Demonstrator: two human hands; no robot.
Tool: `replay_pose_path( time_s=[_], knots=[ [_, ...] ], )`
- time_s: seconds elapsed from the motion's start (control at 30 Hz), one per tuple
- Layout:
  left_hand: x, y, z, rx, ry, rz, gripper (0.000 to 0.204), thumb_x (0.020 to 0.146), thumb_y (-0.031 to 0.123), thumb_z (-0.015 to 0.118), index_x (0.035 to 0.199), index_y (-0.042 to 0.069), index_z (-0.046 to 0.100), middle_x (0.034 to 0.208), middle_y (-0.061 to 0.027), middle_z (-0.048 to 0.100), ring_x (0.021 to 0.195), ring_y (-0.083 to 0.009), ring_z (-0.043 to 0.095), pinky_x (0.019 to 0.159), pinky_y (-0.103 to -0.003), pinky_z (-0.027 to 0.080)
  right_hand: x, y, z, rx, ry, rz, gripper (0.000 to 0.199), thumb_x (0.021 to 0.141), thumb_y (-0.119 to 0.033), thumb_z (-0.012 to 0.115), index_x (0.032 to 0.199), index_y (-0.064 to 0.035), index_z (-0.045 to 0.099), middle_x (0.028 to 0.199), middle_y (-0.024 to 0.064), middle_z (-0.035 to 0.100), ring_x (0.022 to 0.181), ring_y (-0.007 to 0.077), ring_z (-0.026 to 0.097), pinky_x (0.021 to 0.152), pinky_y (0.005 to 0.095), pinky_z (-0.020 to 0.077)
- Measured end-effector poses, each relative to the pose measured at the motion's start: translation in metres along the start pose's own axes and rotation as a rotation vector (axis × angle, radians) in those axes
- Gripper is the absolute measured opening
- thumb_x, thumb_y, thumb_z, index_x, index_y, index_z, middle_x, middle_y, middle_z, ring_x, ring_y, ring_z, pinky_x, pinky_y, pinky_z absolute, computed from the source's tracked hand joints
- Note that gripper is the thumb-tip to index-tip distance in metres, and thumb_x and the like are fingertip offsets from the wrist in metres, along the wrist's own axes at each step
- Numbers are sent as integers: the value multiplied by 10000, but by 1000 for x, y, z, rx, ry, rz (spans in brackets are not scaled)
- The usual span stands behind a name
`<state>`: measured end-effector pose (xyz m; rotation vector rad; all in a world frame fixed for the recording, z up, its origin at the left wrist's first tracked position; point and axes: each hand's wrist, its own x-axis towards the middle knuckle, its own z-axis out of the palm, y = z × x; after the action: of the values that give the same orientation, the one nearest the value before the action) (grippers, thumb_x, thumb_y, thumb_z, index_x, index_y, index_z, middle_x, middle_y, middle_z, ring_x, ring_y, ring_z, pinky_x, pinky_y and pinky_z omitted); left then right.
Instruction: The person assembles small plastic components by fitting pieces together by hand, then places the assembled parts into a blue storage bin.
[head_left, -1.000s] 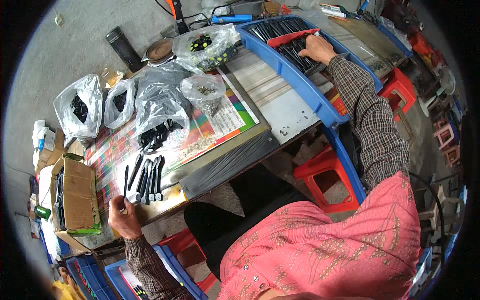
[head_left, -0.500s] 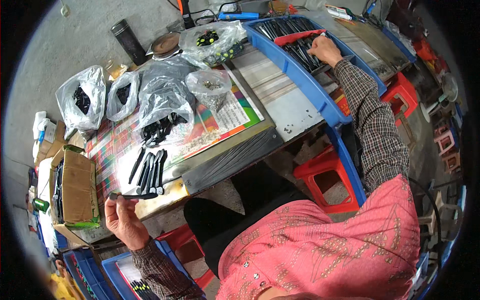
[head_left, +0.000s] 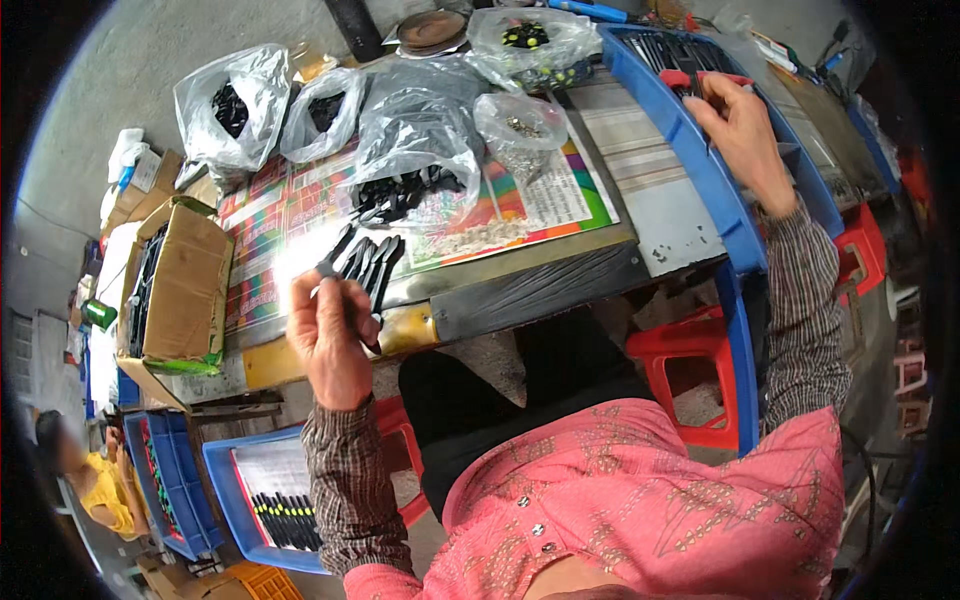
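Black plastic handle (head_left: 368, 338) is pinched in the left hand's (head_left: 335, 345) fingers just above the desk's near edge, beside a row of similar black pieces (head_left: 378, 262). It looks light, stiff and smooth, perhaps slightly slippery, so a mid-shaft pinch should suit. The right hand's (head_left: 745, 135) fingers are curled over the blue tray (head_left: 672, 140); whether they grip anything, I cannot tell. Printing shows on the colourful sheet (head_left: 598, 205); none is readable on the handle.
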<state>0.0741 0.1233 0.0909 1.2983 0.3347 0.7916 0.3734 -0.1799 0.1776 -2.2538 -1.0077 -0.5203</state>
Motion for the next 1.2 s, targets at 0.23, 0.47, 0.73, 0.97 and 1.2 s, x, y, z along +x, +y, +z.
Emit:
replay_pose_path(
  time_s=[0.23, 0.47, 0.73, 0.97, 1.2],
  knots=[
    [26, -16, 11, 213, -45, 17, 109, 939, 147, 543, 986, 49, 536, 671, 4, 548, 484, -15, 397, 416, -162, 294, -45, -64, 47, 514, -227, 77, 142, 842, -78, 597, 821, 27, 503, 669, -11, 435, 608, 47, 395, 520, 220, 346],
    [40, -22, 15, 276, -66, -13, 121, 918, 120, 575, 990, 23, 589, 689, 11, 568, 487, -3, 413, 405, -153, 292, -53, -82, 80, 670, -336, 126, 168, 859, -92, 600, 808, 30, 495, 692, -21, 439, 624, 35, 396, 523, 218, 356],
    [52, -30, 24, 378, -116, -33, 137, 859, 57, 618, 965, -24, 585, 747, -12, 612, 665, -63, 552, 619, -215, 463, -49, -76, 106, 685, -289, 121, 120, 877, -92, 588, 856, 6, 521, 754, -26, 482, 641, 16, 442, 550, 189, 386],
    [71, -31, 33, 780, -73, 107, 177, 762, 80, 676, 885, -34, 621, 705, -114, 647, 616, -136, 596, 597, -276, 463, -52, -90, 115, 885, -282, 239, 121, 858, -47, 576, 797, 12, 490, 681, -32, 428, 613, 18, 389, 522, 203, 356],
    [83, -16, 60, 967, -144, 295, 164, 740, 76, 679, 844, -31, 613, 696, -164, 630, 611, -230, 629, 586, -306, 465, -55, -85, 119, 886, -269, 246, 119, 859, -61, 575, 806, 18, 503, 687, -21, 458, 616, 26, 404, 526, 208, 364]
  ],
)
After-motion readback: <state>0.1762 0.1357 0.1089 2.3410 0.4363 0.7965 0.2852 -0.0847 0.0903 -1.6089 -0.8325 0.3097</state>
